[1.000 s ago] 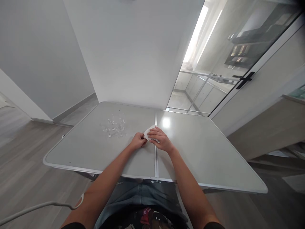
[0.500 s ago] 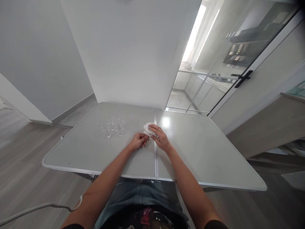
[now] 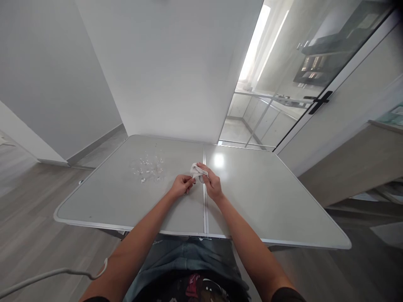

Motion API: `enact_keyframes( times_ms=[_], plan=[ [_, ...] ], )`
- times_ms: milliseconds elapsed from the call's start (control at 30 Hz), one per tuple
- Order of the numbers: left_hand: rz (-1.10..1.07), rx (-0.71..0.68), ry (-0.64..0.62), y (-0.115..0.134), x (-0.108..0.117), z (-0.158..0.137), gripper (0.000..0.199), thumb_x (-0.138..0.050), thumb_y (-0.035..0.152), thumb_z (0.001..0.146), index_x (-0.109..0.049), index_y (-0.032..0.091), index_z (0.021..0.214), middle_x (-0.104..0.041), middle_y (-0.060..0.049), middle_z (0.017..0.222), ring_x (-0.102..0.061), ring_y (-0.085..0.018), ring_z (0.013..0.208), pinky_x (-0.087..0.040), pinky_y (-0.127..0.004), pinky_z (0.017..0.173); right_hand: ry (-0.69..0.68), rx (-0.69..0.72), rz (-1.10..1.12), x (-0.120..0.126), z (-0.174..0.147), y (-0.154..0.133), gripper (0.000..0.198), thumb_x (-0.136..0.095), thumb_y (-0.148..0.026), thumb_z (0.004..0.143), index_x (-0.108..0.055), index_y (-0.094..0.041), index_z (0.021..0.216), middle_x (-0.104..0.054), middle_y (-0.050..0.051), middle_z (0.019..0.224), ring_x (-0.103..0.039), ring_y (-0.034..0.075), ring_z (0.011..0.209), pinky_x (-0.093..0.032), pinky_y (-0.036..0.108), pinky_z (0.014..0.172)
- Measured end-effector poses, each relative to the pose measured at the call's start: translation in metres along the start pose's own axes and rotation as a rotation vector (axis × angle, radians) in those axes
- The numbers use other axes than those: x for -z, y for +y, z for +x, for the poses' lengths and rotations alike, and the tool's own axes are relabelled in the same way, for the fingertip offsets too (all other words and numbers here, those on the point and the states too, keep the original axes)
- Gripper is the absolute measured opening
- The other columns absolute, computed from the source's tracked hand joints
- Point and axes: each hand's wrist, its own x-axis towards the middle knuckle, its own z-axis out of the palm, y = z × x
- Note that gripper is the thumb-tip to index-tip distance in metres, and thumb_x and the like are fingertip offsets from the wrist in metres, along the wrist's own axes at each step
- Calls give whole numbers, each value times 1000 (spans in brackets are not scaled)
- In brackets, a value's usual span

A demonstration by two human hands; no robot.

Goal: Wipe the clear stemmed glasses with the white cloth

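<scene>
In my right hand [image 3: 213, 182] is a crumpled white cloth [image 3: 198, 170], folded between the thumb and the fingers. My left hand [image 3: 182, 185] is closed in a pinch at the cloth's lower left edge. What its fingertips hold is too small and see-through to make out. Both hands are just above the table, close to its middle seam. To the left of them stands a cluster of several small clear glasses [image 3: 147, 168], whose outlines are faint against the pale top.
The pale table [image 3: 270, 201] has a metal rim and a seam [image 3: 205, 209] across its middle. A white wall [image 3: 170, 84] rises behind it, with a glass door [image 3: 252, 121] at the right. A white cable [image 3: 63, 272] hangs by my left forearm.
My right hand has turned slightly, and the cloth is now bunched with its folds facing up. The left hand keeps its pinch in nearly the same place.
</scene>
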Motion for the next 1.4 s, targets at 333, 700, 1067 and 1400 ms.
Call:
enact_keyframes(
  times_ms=[333, 700, 1067, 1400],
  plan=[
    [-47, -55, 35, 4, 0, 0, 56, -65, 67, 82, -66, 11, 73, -49, 3, 49, -40, -7, 39, -28, -21, 41, 311, -366, 268, -6, 4, 24, 43, -48, -58, 98, -71, -22, 100, -72, 4, 90, -65, 20, 82, -54, 35, 78],
    [102, 26, -188, 6, -2, -6, 42, -69, 48, 82, -60, 13, 62, -50, 3, 49, -42, -6, 39, -30, -20, 42, -82, -443, 336, 19, 14, 13, 40, -56, -56, 93, -67, -20, 78, -64, 1, 68, -59, 18, 65, -50, 31, 62],
    [89, -8, 6, -10, 0, 3, 28, -62, 29, 75, -50, 16, 53, -45, 5, 43, -40, -6, 38, -27, -20, 42, -422, 295, -346, 22, 11, 11, 23, -55, -30, 98, -71, -30, 115, -74, 4, 121, -63, 26, 124, -32, 58, 120],
    [-260, 80, 81, -5, -3, 7, 17, -64, 27, 66, -54, 15, 60, -51, 2, 50, -46, -8, 41, -33, -22, 45, -220, 254, -267, 16, 4, 15, 22, -54, -32, 98, -72, -29, 109, -75, 5, 119, -62, 27, 129, -29, 59, 122]
  ],
)
